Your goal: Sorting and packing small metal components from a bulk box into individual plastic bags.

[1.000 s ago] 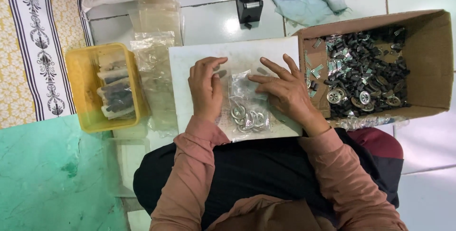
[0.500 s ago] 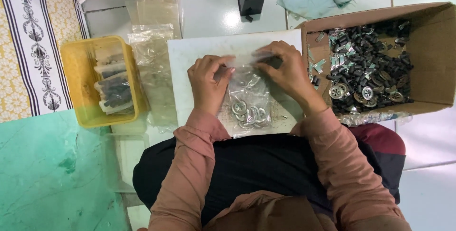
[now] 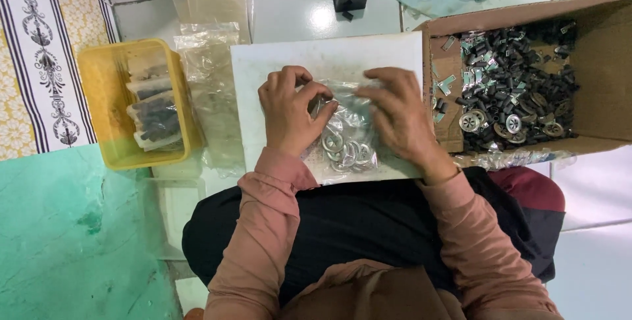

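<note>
Yellow tray (image 3: 99, 80) of filled packets far left, loose clear bags (image 3: 210, 63) beside it. On the white board (image 3: 276, 56) the left hand (image 3: 289, 112) pinches the top edge of a clear bag of metal rings (image 3: 345, 145); the right hand (image 3: 398, 119) grips the same bag's other side. Cardboard box (image 3: 605, 50) of black and metal parts at right.

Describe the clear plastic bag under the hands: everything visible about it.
The clear plastic bag is thin, glossy and crinkled, and lies flat on the white board on the person's lap. Round silvery metal rings show through its lower half. The left hand and right hand both press on its upper end, hiding its opening.
</note>
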